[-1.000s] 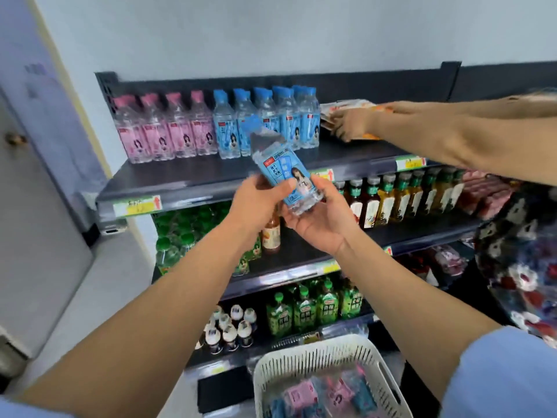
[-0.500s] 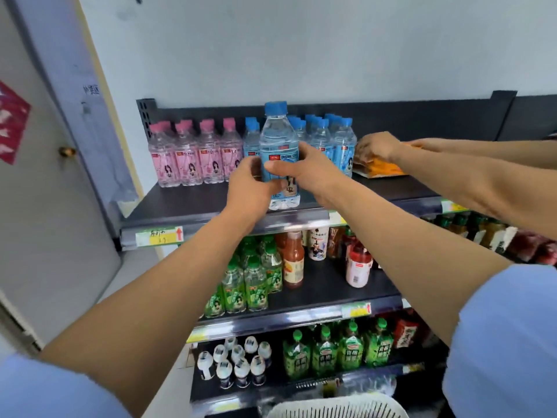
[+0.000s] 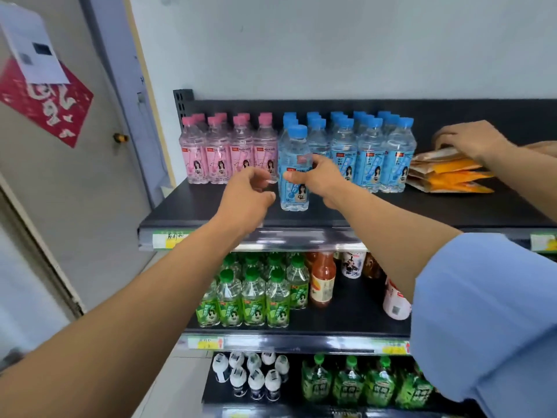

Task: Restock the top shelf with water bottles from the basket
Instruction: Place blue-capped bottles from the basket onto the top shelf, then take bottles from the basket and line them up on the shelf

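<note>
- On the top shelf [image 3: 208,211], toward its front edge, the bottle [image 3: 294,193] stands upright with its base on the deck, just ahead of the leftmost file of blue bottles [image 3: 370,152].
- Holding it at the label band is the right grip [image 3: 322,176], thumb across the front and fingers curled round the far side.
- Just beside the bottle, toward the shelf's left end, the left grip [image 3: 247,194] hangs with fingers loosely curled and nothing in it. I cannot tell whether its fingertips touch the plastic.
- Handling, as I judge it: a small full bottle of modest weight, with thin clear walls that give a little under a squeeze. The film label looks smooth and could slip.
- It is not fragile, but it is tall for its base, so it could tip and knock over the files behind it.
- The best hold, I'd say, is mid-body at the label, or just under the shoulder. A push low on the body should slide it back without toppling it.
- What the top shelf holds: pink bottles [image 3: 220,155] at its left end, blue bottles in several files through the middle, and flat orange packets [image 3: 452,173] toward its right. Another person's hand [image 3: 473,140] rests on the packets.
- Bare deck runs along the shelf's front, so more should fit.
- The basket is out of view, so what is left in it cannot be told.
- Below the top shelf stand green bottles [image 3: 253,300].
</note>
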{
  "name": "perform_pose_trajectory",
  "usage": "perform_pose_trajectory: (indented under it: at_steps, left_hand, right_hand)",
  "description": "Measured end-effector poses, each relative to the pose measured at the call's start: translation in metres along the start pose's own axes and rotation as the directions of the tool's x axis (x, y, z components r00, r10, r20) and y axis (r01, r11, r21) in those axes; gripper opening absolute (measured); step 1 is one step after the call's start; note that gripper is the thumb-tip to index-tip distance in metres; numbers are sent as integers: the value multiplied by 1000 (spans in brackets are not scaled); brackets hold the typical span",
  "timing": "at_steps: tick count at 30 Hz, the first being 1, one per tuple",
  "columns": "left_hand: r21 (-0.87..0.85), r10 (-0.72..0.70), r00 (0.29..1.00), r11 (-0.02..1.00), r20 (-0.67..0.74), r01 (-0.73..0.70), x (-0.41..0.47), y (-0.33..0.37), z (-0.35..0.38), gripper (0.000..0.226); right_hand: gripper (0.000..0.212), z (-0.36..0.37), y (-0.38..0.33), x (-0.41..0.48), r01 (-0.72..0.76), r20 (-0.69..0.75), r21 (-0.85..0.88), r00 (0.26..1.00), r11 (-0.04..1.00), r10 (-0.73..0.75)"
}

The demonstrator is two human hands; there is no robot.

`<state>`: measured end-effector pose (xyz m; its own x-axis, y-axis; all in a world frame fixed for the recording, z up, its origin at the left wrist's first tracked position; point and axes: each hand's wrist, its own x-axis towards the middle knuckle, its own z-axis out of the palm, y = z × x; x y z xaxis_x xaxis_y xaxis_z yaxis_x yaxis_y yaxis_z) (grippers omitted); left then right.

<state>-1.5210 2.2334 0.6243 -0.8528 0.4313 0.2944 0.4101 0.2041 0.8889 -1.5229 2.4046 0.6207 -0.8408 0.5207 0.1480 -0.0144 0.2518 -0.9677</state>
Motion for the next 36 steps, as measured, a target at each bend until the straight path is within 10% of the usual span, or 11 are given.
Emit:
perform_pose_trajectory:
  at_steps: [14, 21, 25, 31, 36]
  left_hand:
    - [55, 28, 999, 998, 46, -31, -16, -8, 6, 28]
    - [19, 47, 992, 999, 114, -49, -51, -1, 19, 26]
    - [7, 60, 969, 998, 241, -64, -93, -18, 46, 23]
    - [93, -103, 809, 994, 578, 60, -173, -92, 97, 14]
    - [118, -225, 692, 973, 686, 199, -218, -158, 128, 23]
  right_hand:
    - [79, 6, 14, 7, -52, -124, -273, 992, 960, 18]
    - [13, -24, 6, -65, 37, -243, -297, 963, 954, -113]
    - [21, -37, 35, -139, 30, -303, -233, 948, 972, -102]
    - [24, -43, 169, -235, -330, -286, -259, 924, 908, 255]
    - [21, -49, 292, -288, -605, -149, -542, 752, 583, 642]
